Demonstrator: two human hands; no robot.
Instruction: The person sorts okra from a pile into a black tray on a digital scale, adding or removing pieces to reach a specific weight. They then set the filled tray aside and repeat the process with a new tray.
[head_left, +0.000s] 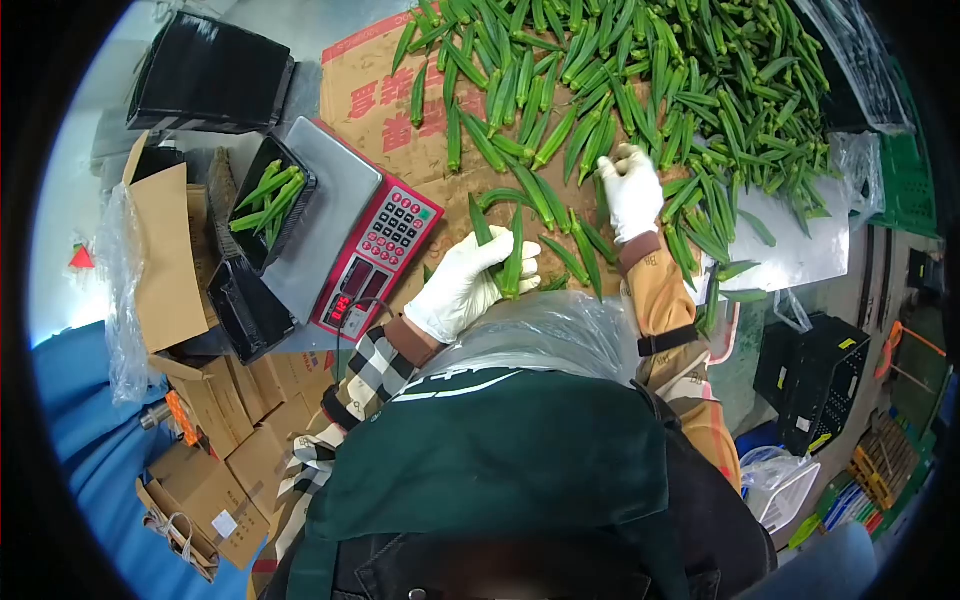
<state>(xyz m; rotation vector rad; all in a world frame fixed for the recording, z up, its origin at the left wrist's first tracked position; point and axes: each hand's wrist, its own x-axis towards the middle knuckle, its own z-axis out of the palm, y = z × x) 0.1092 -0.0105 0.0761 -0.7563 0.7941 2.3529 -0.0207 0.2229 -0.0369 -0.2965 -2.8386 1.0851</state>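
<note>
My left hand [462,284], in a white glove, is closed around a couple of green okra pods [513,258] that stick up between thumb and fingers. To the right, my right hand [633,196], gloved too, reaches to the near edge of the okra heap [690,90]. Its fingers are curled, and what is in them is hidden. One okra pod [602,202] lies along its thumb side. Loose pods [566,258] are scattered on the cardboard [400,150] between the two hands.
Left of the cardboard stands a red digital scale [385,240] with a black tray of okra [268,205] on its plate. Another black tray [250,310] leans beside it. Open cardboard boxes [215,490] are at lower left, black crates [815,380] at right.
</note>
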